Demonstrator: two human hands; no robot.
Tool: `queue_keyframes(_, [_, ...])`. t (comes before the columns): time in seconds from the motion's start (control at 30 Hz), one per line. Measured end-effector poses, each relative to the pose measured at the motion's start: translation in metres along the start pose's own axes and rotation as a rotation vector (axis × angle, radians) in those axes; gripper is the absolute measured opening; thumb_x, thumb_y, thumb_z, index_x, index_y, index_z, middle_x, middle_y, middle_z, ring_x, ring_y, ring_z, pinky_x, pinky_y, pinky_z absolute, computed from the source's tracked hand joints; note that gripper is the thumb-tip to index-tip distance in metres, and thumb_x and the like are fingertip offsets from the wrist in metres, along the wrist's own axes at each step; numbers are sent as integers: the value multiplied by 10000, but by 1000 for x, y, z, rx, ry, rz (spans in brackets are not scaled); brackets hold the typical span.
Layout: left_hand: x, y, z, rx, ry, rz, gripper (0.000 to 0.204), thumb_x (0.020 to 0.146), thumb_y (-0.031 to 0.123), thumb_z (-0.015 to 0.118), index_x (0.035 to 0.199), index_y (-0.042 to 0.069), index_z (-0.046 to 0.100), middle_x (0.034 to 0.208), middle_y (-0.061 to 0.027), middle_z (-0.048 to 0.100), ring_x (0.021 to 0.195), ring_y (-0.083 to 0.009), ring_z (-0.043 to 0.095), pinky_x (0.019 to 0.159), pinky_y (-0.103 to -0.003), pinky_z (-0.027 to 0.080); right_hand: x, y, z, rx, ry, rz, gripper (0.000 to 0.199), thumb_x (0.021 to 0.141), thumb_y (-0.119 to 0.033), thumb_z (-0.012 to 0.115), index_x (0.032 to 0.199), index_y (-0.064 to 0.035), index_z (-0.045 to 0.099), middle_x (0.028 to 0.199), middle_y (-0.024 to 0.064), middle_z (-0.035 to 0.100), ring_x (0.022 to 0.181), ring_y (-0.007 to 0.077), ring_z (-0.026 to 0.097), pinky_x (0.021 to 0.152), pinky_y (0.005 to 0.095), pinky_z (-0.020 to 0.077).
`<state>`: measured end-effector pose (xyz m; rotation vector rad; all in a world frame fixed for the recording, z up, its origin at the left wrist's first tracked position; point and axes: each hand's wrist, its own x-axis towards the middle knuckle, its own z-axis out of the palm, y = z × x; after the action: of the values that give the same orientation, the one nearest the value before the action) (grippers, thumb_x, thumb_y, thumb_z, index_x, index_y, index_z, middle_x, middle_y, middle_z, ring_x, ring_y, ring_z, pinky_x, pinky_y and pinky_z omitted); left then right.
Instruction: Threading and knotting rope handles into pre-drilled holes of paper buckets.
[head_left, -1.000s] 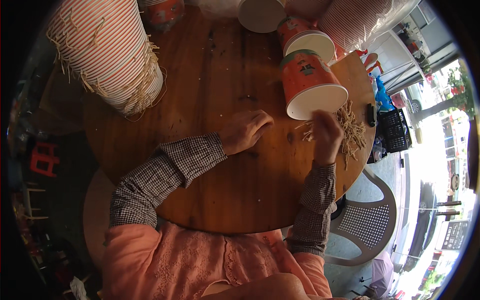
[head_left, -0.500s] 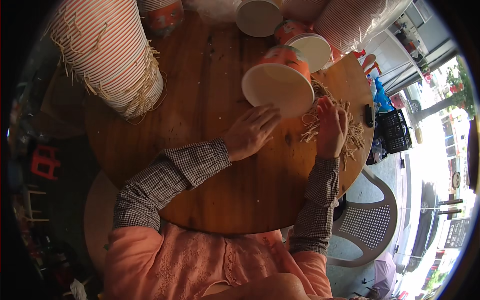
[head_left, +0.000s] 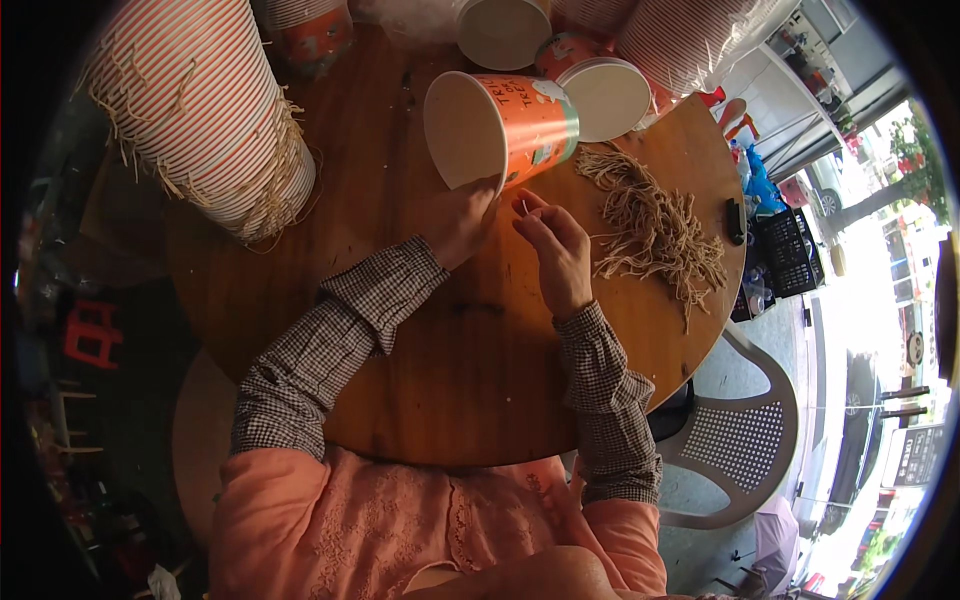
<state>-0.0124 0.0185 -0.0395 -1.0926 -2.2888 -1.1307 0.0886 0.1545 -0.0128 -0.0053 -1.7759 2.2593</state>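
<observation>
Head view, our inventory: left hand [head_left: 458, 218] grips rim of orange paper bucket [head_left: 500, 125], tipped on side over round wooden table [head_left: 400, 330]. Right hand [head_left: 558, 250] just beside bucket, fingertips pinched narrow on thin string. Straw-coloured string pile [head_left: 655, 225] to our right. Striped bucket stack [head_left: 195, 105] far left.

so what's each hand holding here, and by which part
The left hand grips the orange paper bucket, tipped on its side, by the lower rim. The right hand pinches something thin near that rim; what it is cannot be told.
</observation>
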Motion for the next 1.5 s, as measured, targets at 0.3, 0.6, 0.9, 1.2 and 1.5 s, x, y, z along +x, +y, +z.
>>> queue_keyframes(0.3, [-22,22,-25,-184,-116,-78,135,903,136,550,952,20,600,841,-175,625,746,-330,636,640,-390,505,-12,-8,-2,-103,-28,232,173,881,-73,610,1012,40,614,1180,87,596,1017,115,556,900,265,454])
queue_keyframes(0.6, [-20,30,-26,-139,-113,-23,97,886,96,565,950,33,602,863,-167,626,768,-332,636,652,-374,516,-10,-3,-8,-81,-33,273,233,882,-93,615,1076,37,614,1055,41,617,932,87,562,857,247,466])
queue_keyframes(0.9, [-21,31,-24,-145,-87,30,136,876,98,572,993,47,619,911,-159,642,807,-345,635,665,-391,526,-9,-2,-6,-99,-20,287,240,898,-107,595,1095,30,609,982,24,630,884,86,585,816,240,481])
queue_keyframes(1.2, [-21,34,-20,-481,-93,-81,222,889,69,568,1098,39,636,985,-162,677,878,-313,673,733,-364,546,-8,1,-8,-50,53,195,171,904,-127,594,966,27,634,868,18,651,814,81,594,740,228,483])
queue_keyframes(1.5, [-16,40,-2,-669,4,-194,171,897,39,604,1057,19,661,962,-108,692,897,-184,666,777,-296,533,-7,-4,-15,-139,49,203,203,910,-155,594,1012,17,627,853,16,663,775,74,611,684,213,473])
